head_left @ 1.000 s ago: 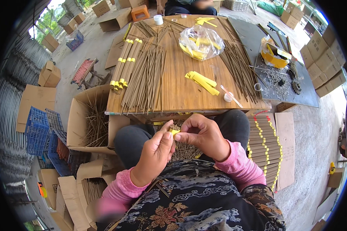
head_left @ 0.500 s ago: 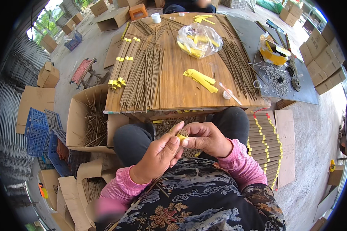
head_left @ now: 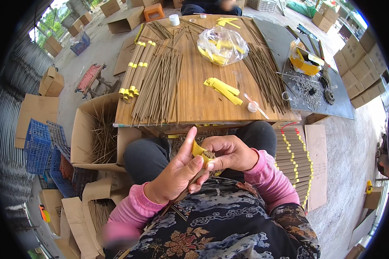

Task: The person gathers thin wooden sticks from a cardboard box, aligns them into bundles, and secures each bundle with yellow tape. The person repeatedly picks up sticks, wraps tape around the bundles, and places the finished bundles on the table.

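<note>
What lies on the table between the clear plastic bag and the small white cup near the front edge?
In the head view, a pile of yellow strips lies between the bag and the cup, on the table.

A small open-air workshop for bundling incense sticks is shown. A wooden bench (head_left: pixel 194 99) is covered with loose brown sticks (head_left: pixel 157 86), and finished bundles (head_left: pixel 136 69) banded in yellow are laid along its left edge. Yellow paper strips (head_left: pixel 224 88) are kept near its middle. Cardboard boxes (head_left: pixel 93 134) of sticks and blue plastic crates (head_left: pixel 36 144) are set on the concrete floor (head_left: pixel 97 47) around it.
</note>
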Tool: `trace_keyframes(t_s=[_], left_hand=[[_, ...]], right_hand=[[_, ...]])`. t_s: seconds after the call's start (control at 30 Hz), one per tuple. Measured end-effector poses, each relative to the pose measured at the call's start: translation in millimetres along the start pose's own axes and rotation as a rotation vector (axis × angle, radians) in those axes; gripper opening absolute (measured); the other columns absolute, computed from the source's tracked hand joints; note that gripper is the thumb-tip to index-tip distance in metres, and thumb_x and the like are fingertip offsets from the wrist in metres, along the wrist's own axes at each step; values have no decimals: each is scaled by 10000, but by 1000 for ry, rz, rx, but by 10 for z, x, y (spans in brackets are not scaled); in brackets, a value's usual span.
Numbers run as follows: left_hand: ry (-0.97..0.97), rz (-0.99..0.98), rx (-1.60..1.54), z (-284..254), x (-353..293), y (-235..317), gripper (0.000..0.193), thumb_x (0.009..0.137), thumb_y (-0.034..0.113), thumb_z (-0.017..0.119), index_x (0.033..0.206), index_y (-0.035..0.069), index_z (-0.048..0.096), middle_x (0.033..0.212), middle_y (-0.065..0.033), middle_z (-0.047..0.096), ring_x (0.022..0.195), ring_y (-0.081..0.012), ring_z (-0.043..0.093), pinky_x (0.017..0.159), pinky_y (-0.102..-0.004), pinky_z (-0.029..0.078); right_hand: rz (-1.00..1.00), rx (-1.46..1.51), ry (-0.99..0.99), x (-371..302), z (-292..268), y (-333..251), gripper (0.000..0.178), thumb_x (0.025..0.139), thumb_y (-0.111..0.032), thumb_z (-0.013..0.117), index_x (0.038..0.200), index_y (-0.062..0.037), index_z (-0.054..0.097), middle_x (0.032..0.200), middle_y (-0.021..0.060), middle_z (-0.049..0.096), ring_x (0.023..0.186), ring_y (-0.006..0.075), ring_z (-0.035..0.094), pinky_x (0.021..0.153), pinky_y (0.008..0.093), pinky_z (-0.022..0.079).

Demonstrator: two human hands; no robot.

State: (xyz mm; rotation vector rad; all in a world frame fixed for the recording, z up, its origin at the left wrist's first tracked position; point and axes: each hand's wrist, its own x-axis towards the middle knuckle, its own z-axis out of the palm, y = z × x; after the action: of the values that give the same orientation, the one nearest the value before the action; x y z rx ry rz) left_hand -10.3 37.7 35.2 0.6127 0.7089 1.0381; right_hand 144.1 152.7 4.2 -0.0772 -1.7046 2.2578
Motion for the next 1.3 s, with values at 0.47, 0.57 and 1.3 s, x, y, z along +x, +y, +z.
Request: trace_keyframes(t_s=[0.47,0.57,1.3], left_hand=[[126,76,116,-26,-5,36,743,928,282,430,1381,163,-147,836,-45,454,632,-82,429,484,-184,380],[123,71,124,9,-9,50,742,928,286,430,1382,152,-141,826,-42,454,628,-81,424,482,-184,375],[169,87,168,6,12,-1,683,928,278,429,1398,130,-44,766,-50,478,584,-93,434,457,-204,380]], right_hand=[[-328,-813,546,-36,188,-21,321,608,-225,792,777,-50,582,874,93,537,853,253,502,741,326,419],[-389,-866,603,-6,211,-84,348,608,-242,792,799,-50,574,913,91,539,890,257,504,760,342,421],[-394,-532,488,-40,229,93,249,702,-151,735,617,-52,523,636,57,528,602,200,520,558,317,387]])
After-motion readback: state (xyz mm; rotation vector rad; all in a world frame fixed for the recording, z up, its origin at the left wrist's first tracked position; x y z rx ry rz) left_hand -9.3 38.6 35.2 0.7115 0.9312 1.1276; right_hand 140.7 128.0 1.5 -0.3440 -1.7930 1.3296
